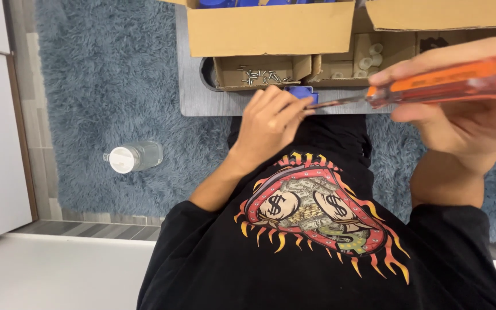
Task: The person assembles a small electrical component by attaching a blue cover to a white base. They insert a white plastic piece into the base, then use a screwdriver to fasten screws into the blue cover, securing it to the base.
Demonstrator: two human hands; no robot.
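Observation:
My left hand (272,119) is closed around a small blue plastic part (301,92), held at the near edge of a low grey table (193,97); most of the part is hidden by my fingers. My right hand (460,112) grips the orange handle of a screwdriver (449,83). Its metal shaft points left, and the tip meets the blue part by my left fingertips. Both hands are above my lap, over my black printed shirt.
Open cardboard boxes stand on the table: a small tray of loose screws (259,73), another with pale round caps (369,57), and a large box (271,26) behind with blue items. A clear plastic bottle (135,157) lies on the shaggy blue rug (104,86) at left.

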